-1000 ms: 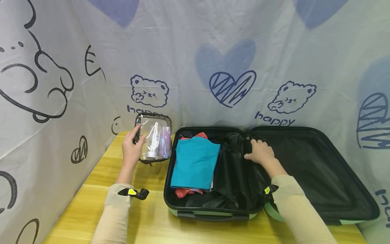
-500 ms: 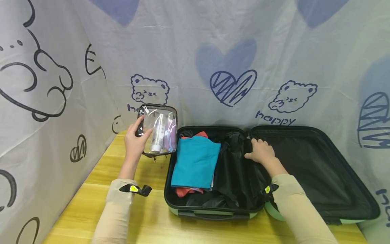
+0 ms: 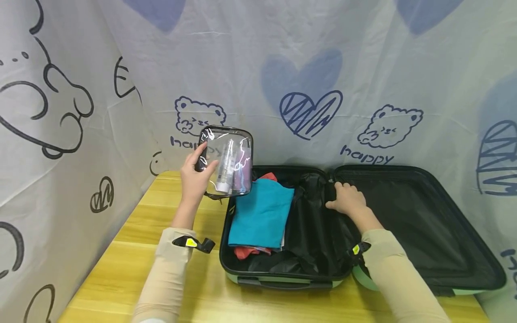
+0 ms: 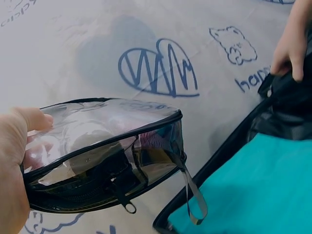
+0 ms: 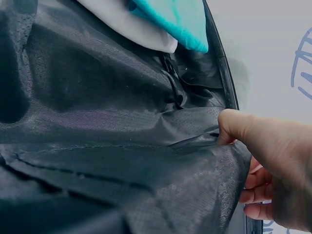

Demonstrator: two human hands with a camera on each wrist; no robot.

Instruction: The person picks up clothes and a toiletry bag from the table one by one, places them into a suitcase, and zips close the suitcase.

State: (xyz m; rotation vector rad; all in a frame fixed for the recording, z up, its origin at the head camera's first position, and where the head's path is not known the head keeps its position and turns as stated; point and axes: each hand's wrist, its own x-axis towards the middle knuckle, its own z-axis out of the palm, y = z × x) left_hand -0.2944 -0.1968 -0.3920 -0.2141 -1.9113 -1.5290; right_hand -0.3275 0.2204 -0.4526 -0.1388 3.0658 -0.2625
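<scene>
My left hand point(image 3: 195, 176) grips the left side of a clear toiletry bag point(image 3: 238, 157) with black trim, thumb across its front. A white-capped tube point(image 3: 225, 172) and a purple item point(image 3: 243, 168) show through the plastic. In the left wrist view the bag's zipper pull point(image 4: 129, 207) and a grey loop strap hang down. The bag is raised, its lower right corner overlapping the suitcase point(image 3: 282, 279) in the head view. My right hand point(image 3: 348, 198) pinches the black lining point(image 5: 195, 141) by the suitcase hinge, fingers curled behind the fabric.
The suitcase lies spread on the wooden table point(image 3: 133, 264), its lid point(image 3: 408, 215) folded out to the right. Folded turquoise clothing point(image 3: 262, 215) lies in the left part, over red clothing point(image 3: 246, 252). A printed curtain point(image 3: 250, 67) hangs close behind.
The left hand has lifted the toiletry bag from the table's left side and carried it rightward to the suitcase's back left corner. The right hand stays at the lining.
</scene>
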